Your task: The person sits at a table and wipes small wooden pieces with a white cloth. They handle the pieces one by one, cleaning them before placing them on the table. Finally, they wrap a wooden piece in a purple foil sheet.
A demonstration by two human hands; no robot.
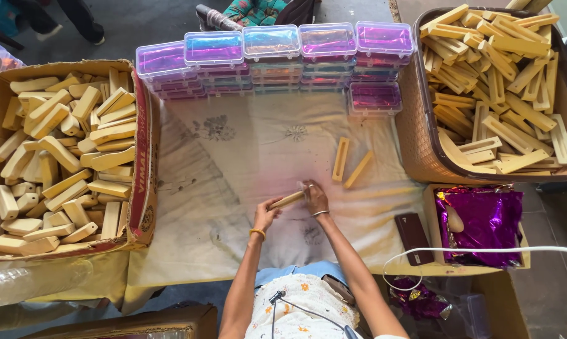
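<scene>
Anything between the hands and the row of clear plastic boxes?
Head view: two loose wooden pieces right of the line from the hands to the plastic boxes; otherwise bare stained cloth.

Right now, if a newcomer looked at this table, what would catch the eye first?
Probably the row of shiny purple plastic boxes stacked along the far edge of the cloth-covered table. Next, the masses of pale wooden pieces: a cardboard box full on the left, a brown basket full on the right. At the centre, the left hand and right hand hold one wooden piece.
</scene>
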